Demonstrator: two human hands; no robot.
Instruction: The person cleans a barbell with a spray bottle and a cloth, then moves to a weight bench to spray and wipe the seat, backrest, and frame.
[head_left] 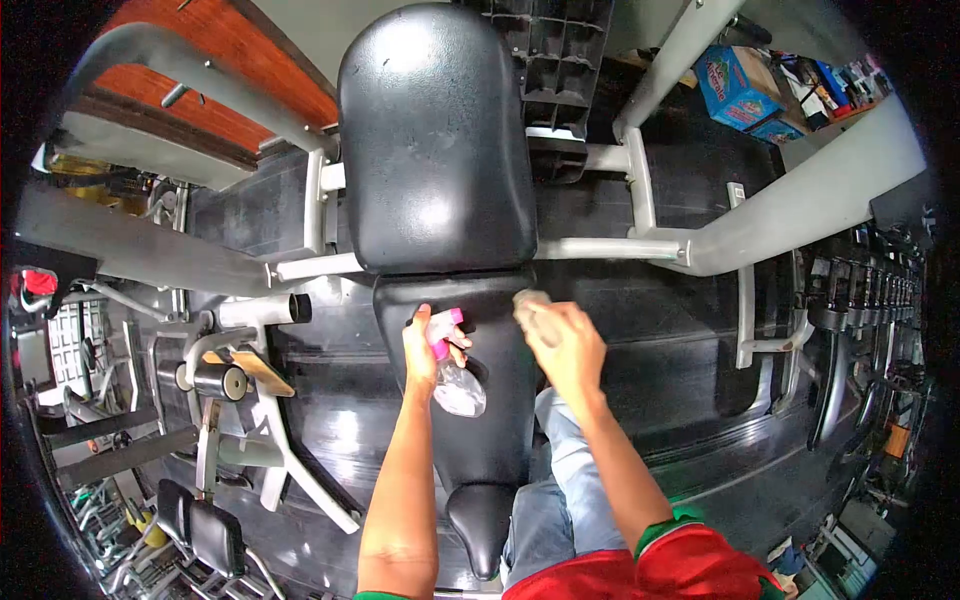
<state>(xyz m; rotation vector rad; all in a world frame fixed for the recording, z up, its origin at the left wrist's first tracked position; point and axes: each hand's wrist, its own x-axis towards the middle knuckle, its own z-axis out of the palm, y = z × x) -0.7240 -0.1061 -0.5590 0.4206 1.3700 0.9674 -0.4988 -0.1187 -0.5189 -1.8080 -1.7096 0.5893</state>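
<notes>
A clear spray bottle (460, 388) with a pink and white trigger head is in my left hand (420, 352), whose fingers wrap round its neck. It is tilted over the black padded bench seat (490, 440). My right hand (568, 350) is closed on a crumpled beige cloth (538, 312), near the seat's right edge. Beyond both hands rises the bench's black backrest (435, 150), with bright glare on its upper part and near its lower edge.
Grey metal frame tubes (800, 215) stand on both sides of the bench. At left is another exercise machine with a padded roller (222, 381). A dumbbell rack (860, 290) is at right, a blue box (738, 88) at back right. Dark matting (335, 430) covers the floor.
</notes>
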